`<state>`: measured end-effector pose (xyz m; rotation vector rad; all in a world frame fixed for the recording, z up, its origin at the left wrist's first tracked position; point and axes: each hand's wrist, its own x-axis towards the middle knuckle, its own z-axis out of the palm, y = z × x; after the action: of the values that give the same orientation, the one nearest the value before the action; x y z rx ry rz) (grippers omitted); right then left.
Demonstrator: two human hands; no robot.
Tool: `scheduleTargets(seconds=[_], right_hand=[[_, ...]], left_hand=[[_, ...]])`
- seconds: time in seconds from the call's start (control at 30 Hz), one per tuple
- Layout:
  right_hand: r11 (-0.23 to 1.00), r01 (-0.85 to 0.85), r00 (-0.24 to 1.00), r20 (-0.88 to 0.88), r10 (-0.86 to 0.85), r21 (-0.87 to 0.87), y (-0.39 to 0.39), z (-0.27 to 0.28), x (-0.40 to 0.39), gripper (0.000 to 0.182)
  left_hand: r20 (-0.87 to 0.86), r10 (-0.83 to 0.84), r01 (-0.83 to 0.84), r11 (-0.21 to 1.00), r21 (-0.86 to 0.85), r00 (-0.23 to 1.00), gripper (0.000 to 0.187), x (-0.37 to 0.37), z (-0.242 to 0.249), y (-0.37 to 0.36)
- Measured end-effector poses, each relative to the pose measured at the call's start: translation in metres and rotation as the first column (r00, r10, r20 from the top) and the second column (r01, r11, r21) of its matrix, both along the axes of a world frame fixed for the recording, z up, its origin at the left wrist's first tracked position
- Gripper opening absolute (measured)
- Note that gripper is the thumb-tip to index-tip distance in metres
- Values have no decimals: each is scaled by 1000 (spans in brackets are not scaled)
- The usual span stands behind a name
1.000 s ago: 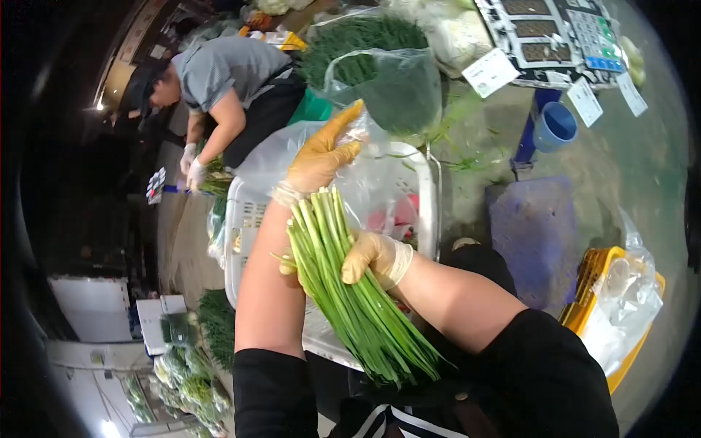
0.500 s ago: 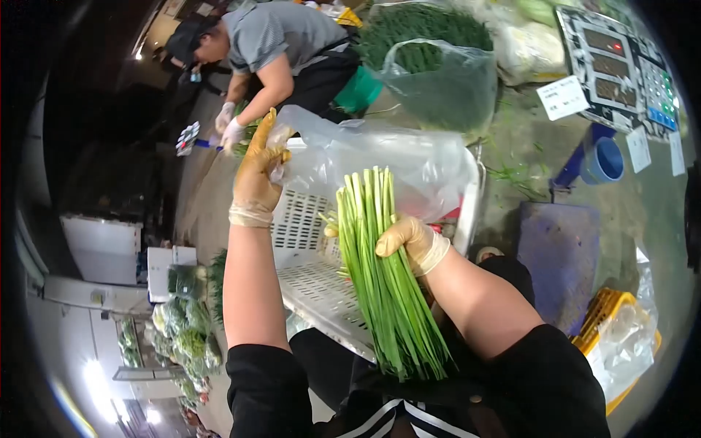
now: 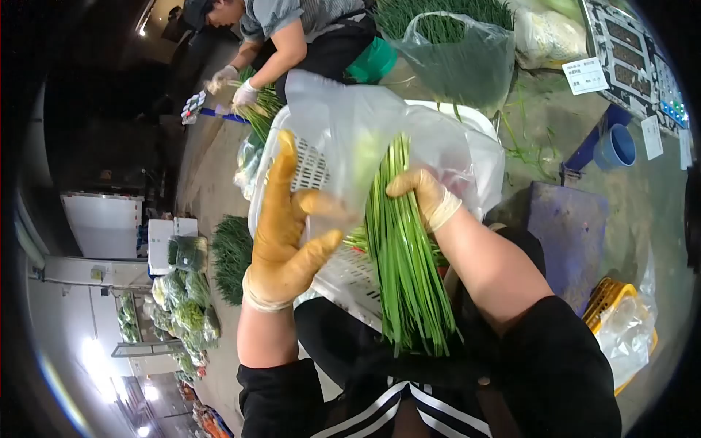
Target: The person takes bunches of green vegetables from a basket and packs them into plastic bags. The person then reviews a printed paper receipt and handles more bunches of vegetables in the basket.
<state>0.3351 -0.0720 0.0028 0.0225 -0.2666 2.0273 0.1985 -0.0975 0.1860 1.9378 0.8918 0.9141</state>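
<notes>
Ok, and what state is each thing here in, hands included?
Green stalks: bunched, held off the floor.
Left hand: gloved, open, fingers spread.
Right hand: gloved, closed, gripping.
White basket: open-topped, partly covered.
Clear plastic: wrinkled, loosely spread.
Handled bag: open, full.
Blue cup: open.

From the view's centre, the grey floor (image 3: 634,208) bears a purple-blue platform (image 3: 566,237) at 3 o'clock, green scraps (image 3: 527,155) at 2, a yellow crate (image 3: 607,298) at 4, leafy greens (image 3: 231,255) near 9.
</notes>
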Motion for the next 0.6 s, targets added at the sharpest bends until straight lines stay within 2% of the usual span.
scheduleTargets(seconds=[0.03,0.1,0.2,0.27,0.37,0.4,0.47,0.5,0.53,0.6], right_hand=[[1000,-24,998,-50,24,10,0,0,2,55],[998,-42,991,-121,48,48,7,-4,-3,54],[995,-91,993,-72,94,39,8,-11,-7,55],[996,-68,996,-45,70,49,5,-3,-11,54],[996,-49,999,-6,49,69,2,4,-14,53],[996,-56,998,-13,57,64,1,8,-13,54],[995,-59,998,-19,60,81,1,5,-11,52],[995,-58,998,-24,61,85,2,3,-10,52],[994,-55,998,-24,58,92,5,-1,-11,50],[998,-33,999,-22,34,61,7,-8,-13,49]], left_hand=[[2,25,-25,1000,5,1000,108,1,-1,-6],[65,73,-73,997,-10,995,92,-5,-1,5],[215,190,-181,982,-61,958,64,-2,-2,26],[278,222,-183,970,-159,935,64,1,-5,53],[405,343,-116,864,-490,847,51,3,-11,93],[432,369,-102,844,-526,823,46,5,-10,98],[445,86,150,870,-469,891,45,5,3,96],[360,151,10,912,-409,921,44,12,2,91],[359,139,21,913,-408,923,44,12,-1,91],[333,68,11,973,-229,941,43,4,-5,94]])
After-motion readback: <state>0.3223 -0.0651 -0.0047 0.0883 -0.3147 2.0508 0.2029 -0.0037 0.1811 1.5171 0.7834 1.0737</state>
